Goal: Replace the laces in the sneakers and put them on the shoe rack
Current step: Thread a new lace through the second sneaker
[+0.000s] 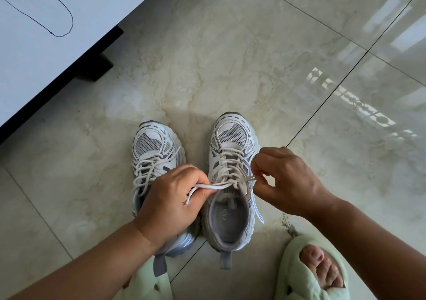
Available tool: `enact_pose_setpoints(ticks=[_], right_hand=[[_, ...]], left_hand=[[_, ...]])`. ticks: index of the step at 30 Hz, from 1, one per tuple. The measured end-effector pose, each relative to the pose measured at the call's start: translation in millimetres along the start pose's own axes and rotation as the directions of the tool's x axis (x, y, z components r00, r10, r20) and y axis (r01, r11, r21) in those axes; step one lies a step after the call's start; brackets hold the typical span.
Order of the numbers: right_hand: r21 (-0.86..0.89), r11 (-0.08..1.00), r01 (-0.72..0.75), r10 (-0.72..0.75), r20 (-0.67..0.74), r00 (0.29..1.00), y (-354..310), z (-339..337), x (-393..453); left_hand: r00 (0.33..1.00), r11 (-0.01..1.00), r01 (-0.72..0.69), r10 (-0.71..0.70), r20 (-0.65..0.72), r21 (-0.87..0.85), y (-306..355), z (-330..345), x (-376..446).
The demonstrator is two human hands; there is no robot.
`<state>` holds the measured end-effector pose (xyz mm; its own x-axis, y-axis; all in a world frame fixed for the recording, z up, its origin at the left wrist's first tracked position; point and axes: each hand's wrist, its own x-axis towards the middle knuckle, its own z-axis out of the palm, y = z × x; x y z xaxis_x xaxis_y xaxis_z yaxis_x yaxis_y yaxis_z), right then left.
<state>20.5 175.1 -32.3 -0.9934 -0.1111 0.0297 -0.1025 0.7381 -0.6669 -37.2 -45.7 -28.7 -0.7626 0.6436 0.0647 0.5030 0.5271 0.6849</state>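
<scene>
Laces [227, 181] on the right-hand sneaker [230, 184] run criss-cross up to the top eyelets, and the two free ends come out just above the tongue, one to each side. The left hand [171, 198] pinches one end between thumb and curled fingers, its tip poking out below the knuckles; the right hand [285, 179] pinches the other end by its tip, close beside the shoe's outer edge. To do this step well, both ends should probably be drawn outward with even tension so the crossings settle flat and the two tails come out matched in length before any knot is made. The other sneaker [154, 161] stands just beside it on the tiled floor [253, 69], toes pointing the same way, its laces lying loose over the tongue. Pale green slippers [309, 269] sit near the heels, and a white cabinet [57, 34] stands well apart at upper left.
</scene>
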Motion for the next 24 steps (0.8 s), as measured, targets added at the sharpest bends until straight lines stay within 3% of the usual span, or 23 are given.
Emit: enact_pose_setpoints(ticks=[3, 9, 12, 15, 17, 20, 24], right_hand=[[-0.007, 1.000, -0.030, 0.030, -0.011, 0.999, 2.2, 4.2, -3.0], [0.198, 0.963, -0.183, 0.206, -0.101, 0.973, -2.9, -4.9, -5.7], [0.193, 0.973, -0.126, 0.148, -0.101, 0.984, -18.3, -7.0, 5.5], [0.229, 0.971, -0.062, 0.080, -0.068, 0.994, -39.5, -4.3, 24.0], [0.245, 0.969, -0.003, 0.012, -0.033, 0.999, -52.9, 0.2, 38.2], [0.218, 0.970, 0.105, -0.124, 0.072, 0.990, -72.9, 16.8, 58.7], [0.165, 0.982, 0.088, -0.121, 0.202, 0.972, -89.7, 43.3, 71.8]], left_hand=[[1.000, 1.000, 0.003, -0.003, 0.021, 0.007, 6.5, 0.7, -1.1], [0.997, 1.000, 0.028, -0.028, 0.074, -0.001, 0.7, -17.8, -3.4], [0.998, 1.000, 0.029, -0.030, 0.049, 0.009, -11.2, -38.4, -10.7], [0.979, 0.988, 0.153, -0.147, -0.140, 0.031, -36.3, -65.0, -19.2], [0.953, 0.960, 0.255, -0.231, -0.195, 0.112, -52.4, -73.8, -22.6], [0.904, 0.908, 0.414, -0.401, -0.148, 0.069, -57.7, -70.7, -34.1], [0.864, 0.865, 0.501, -0.498, -0.072, 0.021, -47.4, -54.9, -45.0]])
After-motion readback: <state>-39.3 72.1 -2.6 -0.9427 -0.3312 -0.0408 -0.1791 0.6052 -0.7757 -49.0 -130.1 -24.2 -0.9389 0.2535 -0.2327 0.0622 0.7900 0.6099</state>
